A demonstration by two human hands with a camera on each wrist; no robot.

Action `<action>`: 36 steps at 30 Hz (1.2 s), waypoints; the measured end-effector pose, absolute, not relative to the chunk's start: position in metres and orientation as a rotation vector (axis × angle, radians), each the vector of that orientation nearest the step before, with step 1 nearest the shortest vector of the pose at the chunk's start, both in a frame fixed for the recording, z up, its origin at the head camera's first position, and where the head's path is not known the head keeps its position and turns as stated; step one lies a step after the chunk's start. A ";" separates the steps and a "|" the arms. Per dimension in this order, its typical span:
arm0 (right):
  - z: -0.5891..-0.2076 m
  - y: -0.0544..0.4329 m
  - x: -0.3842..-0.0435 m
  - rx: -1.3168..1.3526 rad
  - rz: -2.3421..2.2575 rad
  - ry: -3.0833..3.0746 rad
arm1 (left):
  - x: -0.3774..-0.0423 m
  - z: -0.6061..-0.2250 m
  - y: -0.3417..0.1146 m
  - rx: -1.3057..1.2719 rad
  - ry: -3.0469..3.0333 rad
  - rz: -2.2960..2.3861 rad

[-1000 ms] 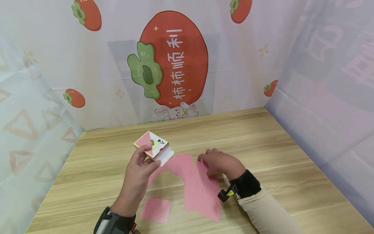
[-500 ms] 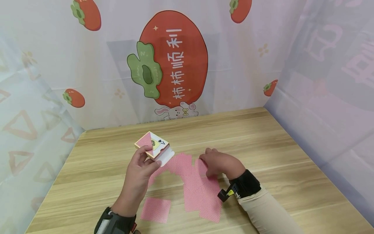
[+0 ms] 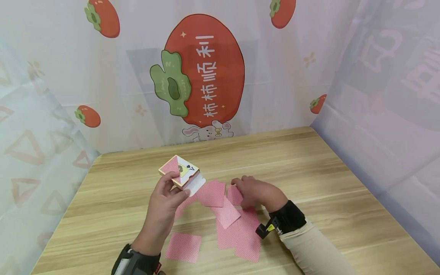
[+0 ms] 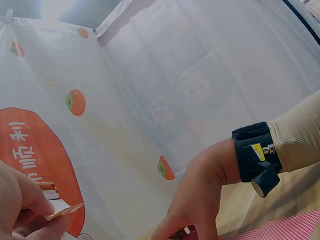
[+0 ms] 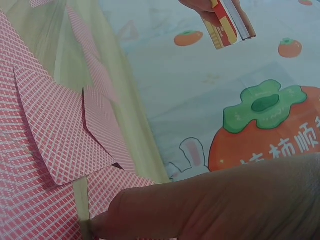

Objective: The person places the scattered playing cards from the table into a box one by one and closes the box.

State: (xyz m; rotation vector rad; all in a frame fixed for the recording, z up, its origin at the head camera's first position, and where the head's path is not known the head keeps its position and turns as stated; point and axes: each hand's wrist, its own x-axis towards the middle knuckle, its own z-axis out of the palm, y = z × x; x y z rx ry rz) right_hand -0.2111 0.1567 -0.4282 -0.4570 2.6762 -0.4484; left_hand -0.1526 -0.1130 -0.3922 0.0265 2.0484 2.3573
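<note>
My left hand (image 3: 169, 198) holds up a card box (image 3: 180, 168) by its sides, its open end and white flap (image 3: 196, 185) tilted toward the lower right. An ace of spades is printed on the box. In the left wrist view, thumb and fingers pinch near the flap. Over the right side of the spread playing cards (image 3: 249, 233) is my right hand (image 3: 259, 193), fingers bent at the far edge of a face-down card (image 3: 234, 195) and thumb at its near edge. The right wrist view shows the thumb (image 5: 130, 212) close against the patterned backs. The palm hides part of this card.
Red-and-white cards lie face down in an overlapping arc on the wooden table (image 3: 330, 183). A single card (image 3: 183, 247) lies apart at the near left. One slanted card (image 3: 226, 214) lies atop the others. Printed cloth walls (image 3: 282, 76) enclose the back and sides.
A card now lies slanted across the middle of the spread, left of my right hand. The right fingers have shifted slightly left along the card under them. The left hand and box stay nearly still.
</note>
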 end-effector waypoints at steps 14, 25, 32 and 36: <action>-0.431 0.156 -0.210 -0.437 -0.503 2.666 | -0.154 -0.394 -0.113 0.041 2.029 2.374; -0.432 0.158 -0.211 -0.486 -0.534 2.629 | -0.154 -0.396 -0.113 0.050 2.021 2.373; -0.431 0.163 -0.216 -0.611 -0.482 2.681 | -0.154 -0.395 -0.113 0.050 2.031 2.365; -0.431 0.163 -0.220 -0.670 -0.429 2.763 | -0.154 -0.396 -0.113 0.045 2.030 2.363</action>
